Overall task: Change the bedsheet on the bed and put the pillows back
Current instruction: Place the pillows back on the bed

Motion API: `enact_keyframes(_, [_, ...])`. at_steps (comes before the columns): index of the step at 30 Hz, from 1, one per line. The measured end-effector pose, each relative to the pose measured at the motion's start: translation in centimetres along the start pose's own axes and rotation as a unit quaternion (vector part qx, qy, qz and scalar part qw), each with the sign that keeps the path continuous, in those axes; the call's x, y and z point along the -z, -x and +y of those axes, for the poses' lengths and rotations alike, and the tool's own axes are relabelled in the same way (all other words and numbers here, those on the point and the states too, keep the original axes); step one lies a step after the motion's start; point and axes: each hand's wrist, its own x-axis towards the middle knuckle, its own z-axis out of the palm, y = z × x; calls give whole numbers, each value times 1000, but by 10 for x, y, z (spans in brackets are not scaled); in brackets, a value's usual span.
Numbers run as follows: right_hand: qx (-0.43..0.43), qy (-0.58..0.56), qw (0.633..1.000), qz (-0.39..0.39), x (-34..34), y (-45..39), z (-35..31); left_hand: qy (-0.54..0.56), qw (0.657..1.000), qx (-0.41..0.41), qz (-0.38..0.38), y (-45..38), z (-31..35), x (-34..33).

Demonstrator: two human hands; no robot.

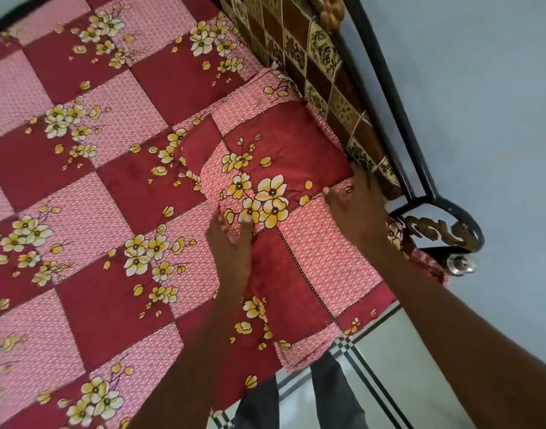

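Now pillow [284,218] lies on sheet [89,187] at right, long axis along headboard [327,66]; left hand [231,239] flat on its near-left edge, right hand [355,205] flat on far-right corner, neither gripping.

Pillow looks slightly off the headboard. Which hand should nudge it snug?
Probably the left hand: it rests on the pillow edge away from the headboard. The right hand lies on the headboard side.

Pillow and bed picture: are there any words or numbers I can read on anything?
None: no words, numbers or labels show anywhere.
The pillow and bedsheet carry only flowers and squares.
The mattress side has leafy patterns, not letters.
The bed frame has plain metal curls.
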Motion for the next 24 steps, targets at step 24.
enact_keyframes(24, [44, 276, 959, -49, -61, 113, 3, -479, 657, -537, -226, -179, 74, -81])
